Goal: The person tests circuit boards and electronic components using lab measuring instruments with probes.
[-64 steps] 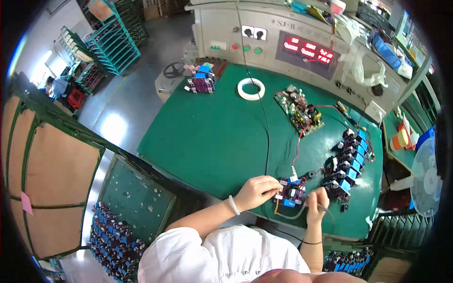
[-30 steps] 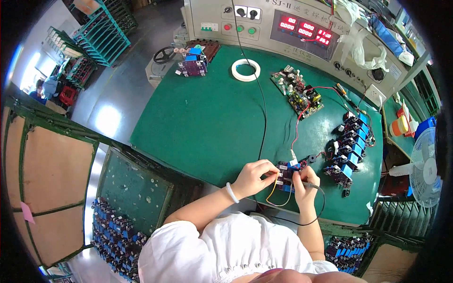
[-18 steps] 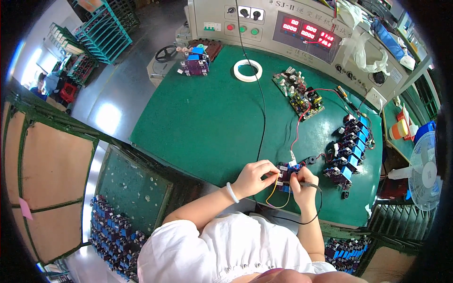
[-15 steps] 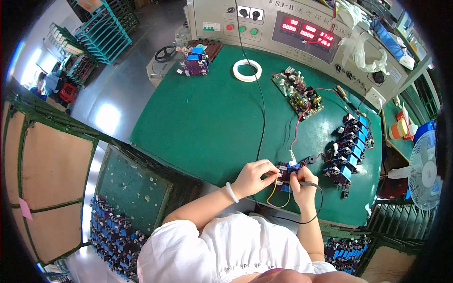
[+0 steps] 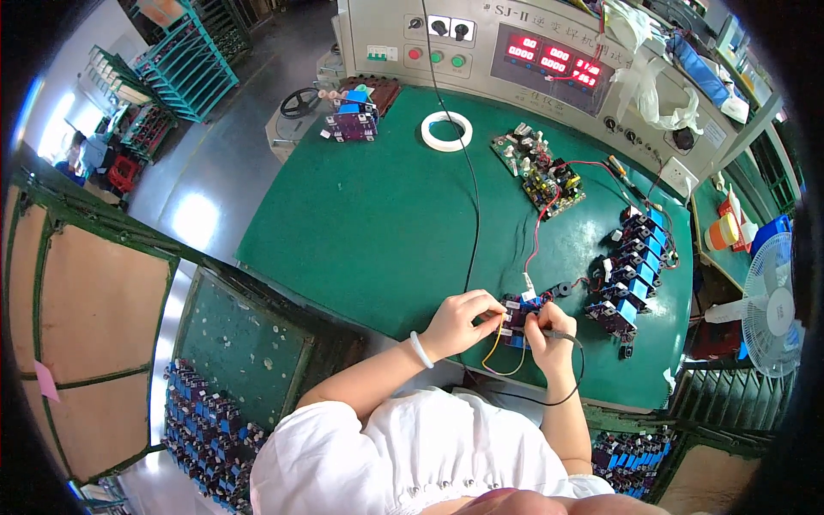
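Note:
At the table's near edge lies a small purple circuit board (image 5: 512, 316) with white connectors and blue parts. My left hand (image 5: 463, 324) comes from its left side, thumb and forefinger pinched on the end of a thin yellow wire (image 5: 493, 350) at the board. The wire loops below the board, its other stretch paler. On the board's right, my right hand (image 5: 552, 339) is closed around a dark pen-like probe (image 5: 560, 336), from which a black cable (image 5: 581, 369) curves down and left. The probe's tip is hidden by my fingers. A white plug (image 5: 529, 293) on red wires sits at the board's top.
Blue-and-purple modules (image 5: 633, 273) stand in a row at right. A larger circuit board (image 5: 541, 172), white tape roll (image 5: 446, 131) and another module (image 5: 352, 116) lie farther back. A black cord (image 5: 475, 197) crosses the green table (image 5: 360, 223). Behind stands a test console (image 5: 481, 51); right, a fan (image 5: 777, 309).
The view has shifted very slightly. Both hands keep their places at the small board, with the same wire and probe.

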`<state>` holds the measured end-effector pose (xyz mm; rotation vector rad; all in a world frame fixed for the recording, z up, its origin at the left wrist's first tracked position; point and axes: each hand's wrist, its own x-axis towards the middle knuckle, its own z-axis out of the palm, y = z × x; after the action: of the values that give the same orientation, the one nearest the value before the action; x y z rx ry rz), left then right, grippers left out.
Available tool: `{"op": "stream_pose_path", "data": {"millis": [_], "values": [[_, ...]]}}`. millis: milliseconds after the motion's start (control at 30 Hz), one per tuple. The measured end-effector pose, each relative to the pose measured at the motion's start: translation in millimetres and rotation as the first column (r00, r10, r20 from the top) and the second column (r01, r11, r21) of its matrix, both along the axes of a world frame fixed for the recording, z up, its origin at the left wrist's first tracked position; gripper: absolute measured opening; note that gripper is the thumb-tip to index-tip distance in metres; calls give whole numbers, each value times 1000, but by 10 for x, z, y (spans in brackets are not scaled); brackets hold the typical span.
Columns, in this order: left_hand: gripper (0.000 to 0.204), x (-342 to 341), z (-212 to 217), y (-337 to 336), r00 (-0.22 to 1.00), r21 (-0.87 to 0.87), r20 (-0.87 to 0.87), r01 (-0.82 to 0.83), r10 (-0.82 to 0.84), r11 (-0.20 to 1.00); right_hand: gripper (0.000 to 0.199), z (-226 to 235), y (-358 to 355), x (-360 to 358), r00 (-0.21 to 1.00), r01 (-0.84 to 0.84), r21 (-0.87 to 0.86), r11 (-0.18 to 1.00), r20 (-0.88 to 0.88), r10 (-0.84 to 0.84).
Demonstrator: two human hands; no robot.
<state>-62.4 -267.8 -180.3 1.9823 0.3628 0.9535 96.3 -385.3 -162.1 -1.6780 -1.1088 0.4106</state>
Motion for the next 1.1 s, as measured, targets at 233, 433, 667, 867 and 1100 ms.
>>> {"op": "stream_pose_path", "data": {"millis": [233,433,667,867,1100], "values": [[12,0,-38,-20,1000,9,-1,15,-15,1000,30,29,-47,6,996,1,2,1000,-87,0],[16,-107,113,42,970,-47,121,219,-212,975,24,156,-286,227,784,-251,254,934,-514,350],[13,-162,230,310,881,-364,-176,356,-439,861,27,345,-290,208,962,-19,-23,1000,-271,12],[42,534,-19,347,985,-657,15,140,-172,741,53,335,72,-6,854,94,-92,991,520,-33],[28,827,78,282,991,-801,-16,66,-131,596,59,183,-38,13,855,126,-65,990,513,-75]]}}
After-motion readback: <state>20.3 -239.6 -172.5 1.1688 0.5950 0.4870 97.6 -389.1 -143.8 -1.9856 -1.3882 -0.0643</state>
